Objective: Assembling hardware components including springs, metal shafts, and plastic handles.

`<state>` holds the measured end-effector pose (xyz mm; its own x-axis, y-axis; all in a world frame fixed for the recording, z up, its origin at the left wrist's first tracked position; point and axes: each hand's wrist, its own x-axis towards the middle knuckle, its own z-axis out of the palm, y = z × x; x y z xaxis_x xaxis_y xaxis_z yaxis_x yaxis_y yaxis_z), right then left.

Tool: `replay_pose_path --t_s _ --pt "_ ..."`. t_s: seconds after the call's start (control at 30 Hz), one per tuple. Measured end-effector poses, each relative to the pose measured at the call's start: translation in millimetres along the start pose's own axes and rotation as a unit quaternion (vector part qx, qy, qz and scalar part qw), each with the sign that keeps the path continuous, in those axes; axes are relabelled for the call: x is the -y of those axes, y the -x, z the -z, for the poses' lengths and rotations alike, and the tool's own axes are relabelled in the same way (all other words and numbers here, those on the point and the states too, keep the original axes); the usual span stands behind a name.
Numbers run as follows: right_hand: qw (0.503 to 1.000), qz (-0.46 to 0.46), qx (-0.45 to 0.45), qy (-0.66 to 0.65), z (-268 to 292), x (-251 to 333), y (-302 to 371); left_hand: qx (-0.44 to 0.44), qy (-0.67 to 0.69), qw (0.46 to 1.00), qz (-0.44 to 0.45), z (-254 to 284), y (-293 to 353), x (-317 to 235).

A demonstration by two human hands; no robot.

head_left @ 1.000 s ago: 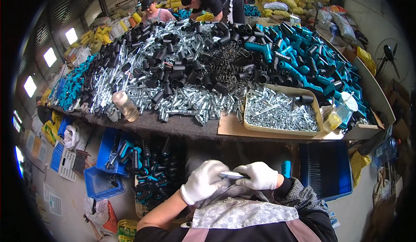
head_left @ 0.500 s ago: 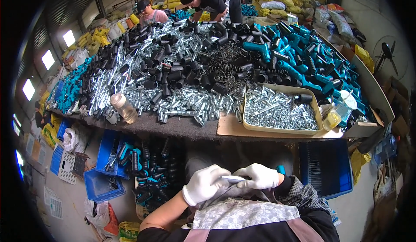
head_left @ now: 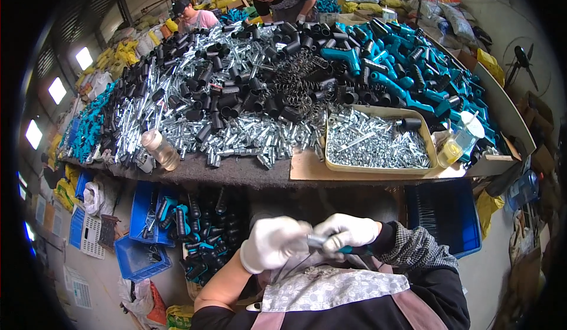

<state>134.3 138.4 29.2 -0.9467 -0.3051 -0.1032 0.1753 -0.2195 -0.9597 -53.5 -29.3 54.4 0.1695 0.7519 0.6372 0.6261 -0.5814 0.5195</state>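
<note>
In front of my apron, both white-gloved hands are close together. My right hand (head_left: 348,234) is closed around a teal part with a silvery metal end (head_left: 316,241); the fingers hide much of it, so its exact kind is unclear. My left hand (head_left: 274,242) is beside the metal end, its fingers smeared by motion, and I cannot tell whether it grips. Beyond them, on the table, a cream tray (head_left: 378,168) holds many small metal parts. Teal pistol-shaped housings (head_left: 393,88), black sleeves (head_left: 227,103), dark springs (head_left: 301,85) and silvery metal parts are heaped behind.
A clear bottle (head_left: 160,150) and a cup of yellow liquid (head_left: 452,152) stand near the table's front edge. Blue bins (head_left: 142,259) and teal-black tools (head_left: 198,235) lie below left; another blue bin (head_left: 469,218) is at right. Two people work across the table.
My left hand has shifted slightly left and down, now blurred. The metal end between my hands has tilted, and teal shows under my right hand. The whole view has shifted slightly.
</note>
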Motion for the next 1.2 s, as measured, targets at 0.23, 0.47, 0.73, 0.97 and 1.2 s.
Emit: replay_pose_path --t_s 0.23,0.47,0.73,0.97,1.2 --pt "0.797 0.388 -0.351 -0.302 -0.4 -18.4 -20.0 0.062 -0.107 0.983 0.133 -29.6 67.9 36.2" --pt "0.703 0.099 -0.562 -0.425 134.2 -244.9 -89.7 0.088 -0.091 0.909 0.396 -71.9 89.0 34.4" --pt "0.788 -0.324 -0.469 0.232 179.1 -331.3 -111.6 0.188 0.028 0.87 0.455 -110.8 96.1 91.2" --pt "0.776 -0.258 -0.471 0.33 212.2 -331.9 -109.4 0.178 -0.015 0.873 0.455 -127.1 104.1 113.6" --pt "0.756 -0.18 -0.469 0.419 218.2 -339.3 -105.4 0.181 -0.018 0.857 0.481 -123.7 86.0 113.1"
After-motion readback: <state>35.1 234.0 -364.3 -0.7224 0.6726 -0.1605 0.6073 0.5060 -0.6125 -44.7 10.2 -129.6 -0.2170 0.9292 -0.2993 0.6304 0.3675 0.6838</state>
